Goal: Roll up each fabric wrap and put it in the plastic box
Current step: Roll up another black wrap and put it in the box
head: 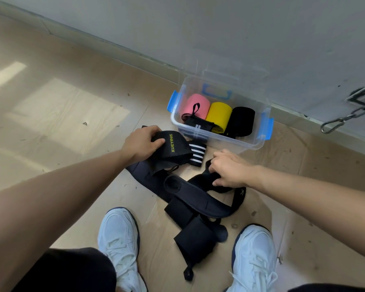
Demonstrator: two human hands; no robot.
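Left arm: nearest to us, it runs up from the lower-left corner to our left hand [141, 144]. Its fingers and thumb curl round the edge of the lettered black wrap [173, 148], which is raised slightly off the floor [51, 102].
Right hand [230, 169]: the fingers are bent down and closed on a twisted black wrap [198, 181].
Loose wraps: a striped wrap [196, 153] lies between our hands. A long dark strap [198, 201] and a padded black wrap [192, 237] sprawl overlapping toward our shoes.
Plastic box [230, 143]: it sits open by the wall [240, 28], just beyond our hands. Inside are a pink roll [195, 104], a yellow roll [218, 113] and a black roll [241, 119] side by side, with a banded black wrap [198, 124] lying in front of them.
Progress: we judge it roughly half done. Four pieces are stowed, several lie unrolled, and neither held wrap looks rolled.
In the way: the floor pieces cross one another, so lifting one may drag its neighbours.
Around: our white shoes [119, 239] are below the pile and a chain [335, 124] hangs by the wall. What looks like the clear lid [230, 70] leans behind the box.
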